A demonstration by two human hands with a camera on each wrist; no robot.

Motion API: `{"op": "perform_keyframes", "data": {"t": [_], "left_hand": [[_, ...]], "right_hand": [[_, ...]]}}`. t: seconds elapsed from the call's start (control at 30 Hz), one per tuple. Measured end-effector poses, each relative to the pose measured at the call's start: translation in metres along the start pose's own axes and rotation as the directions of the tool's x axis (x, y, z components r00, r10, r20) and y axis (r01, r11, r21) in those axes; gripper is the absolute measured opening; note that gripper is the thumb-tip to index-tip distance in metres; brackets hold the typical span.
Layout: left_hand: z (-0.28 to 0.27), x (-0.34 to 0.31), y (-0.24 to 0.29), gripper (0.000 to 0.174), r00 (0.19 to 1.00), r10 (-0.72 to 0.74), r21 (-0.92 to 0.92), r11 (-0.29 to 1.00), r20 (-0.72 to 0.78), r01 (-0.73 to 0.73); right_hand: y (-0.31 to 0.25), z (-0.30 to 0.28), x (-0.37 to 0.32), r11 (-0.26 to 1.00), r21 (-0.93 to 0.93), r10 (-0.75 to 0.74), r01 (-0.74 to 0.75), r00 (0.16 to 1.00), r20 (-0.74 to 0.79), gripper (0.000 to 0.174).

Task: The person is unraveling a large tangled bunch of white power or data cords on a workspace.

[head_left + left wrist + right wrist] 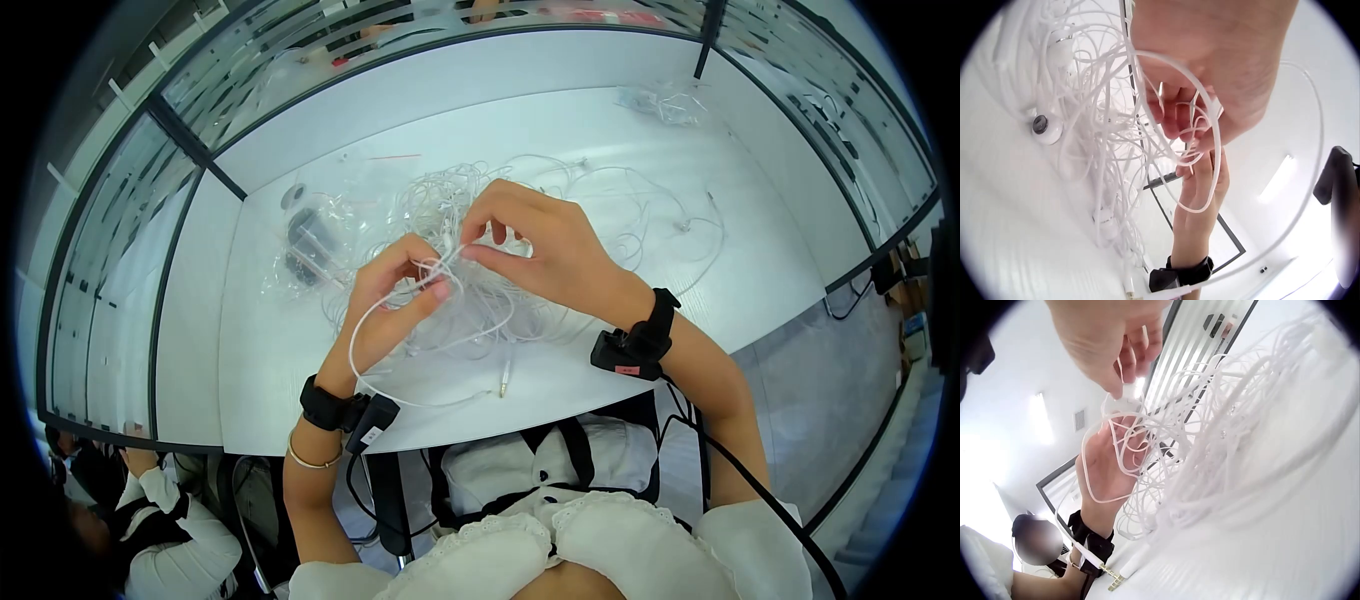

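Observation:
A large tangle of white earphone cables (440, 200) lies in the middle of the white table, with both hands over its near side. My left hand (385, 305) pinches a few white strands between thumb and fingers, and a loose loop hangs from it toward the table edge. Close beside it, my right hand (550, 245) pinches a strand with thumb and forefinger. Near the front edge lies a gold-tipped audio plug (504, 383). An earbud (1047, 129) with a dark mesh face shows at the side of the tangle in the left wrist view.
Clear plastic packaging with dark round pieces (308, 245) is left of the tangle. Another clear bag (662, 104) sits at the back right. Low white partitions (460, 90) enclose the table. A seated person (175, 540) shows at lower left.

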State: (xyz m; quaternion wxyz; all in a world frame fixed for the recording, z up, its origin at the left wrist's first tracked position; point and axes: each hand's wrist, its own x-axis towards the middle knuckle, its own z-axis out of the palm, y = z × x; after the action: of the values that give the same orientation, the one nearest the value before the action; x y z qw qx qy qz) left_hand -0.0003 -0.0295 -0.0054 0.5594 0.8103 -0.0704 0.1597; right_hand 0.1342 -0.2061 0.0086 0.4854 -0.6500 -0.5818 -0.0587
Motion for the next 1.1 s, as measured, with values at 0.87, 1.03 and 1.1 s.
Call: {"op": "perform_keyframes", "data": {"t": [0.87,1.03,1.1], "left_hand": [[-0.005,0.001,-0.006,0.01,0.993,0.059,-0.06,0.996,-0.101,-0.065],[-0.009,-0.003,-0.002,0.008,0.995,0.059,-0.132,0.989,-0.085,-0.07],[-0.014,-0.004,-0.004,0.008,0.995,0.072,-0.13,0.988,-0.076,-0.082]], "right_hand": [[-0.002,-0.006,0.003,0.993,-0.031,-0.105,0.11,0.988,0.117,0.009],[0.005,-0.009,0.006,0.997,-0.058,-0.059,0.053,0.992,-0.111,0.01],[0.02,-0.015,0.007,0.999,0.021,0.04,-0.036,0.968,-0.247,0.01]]}}
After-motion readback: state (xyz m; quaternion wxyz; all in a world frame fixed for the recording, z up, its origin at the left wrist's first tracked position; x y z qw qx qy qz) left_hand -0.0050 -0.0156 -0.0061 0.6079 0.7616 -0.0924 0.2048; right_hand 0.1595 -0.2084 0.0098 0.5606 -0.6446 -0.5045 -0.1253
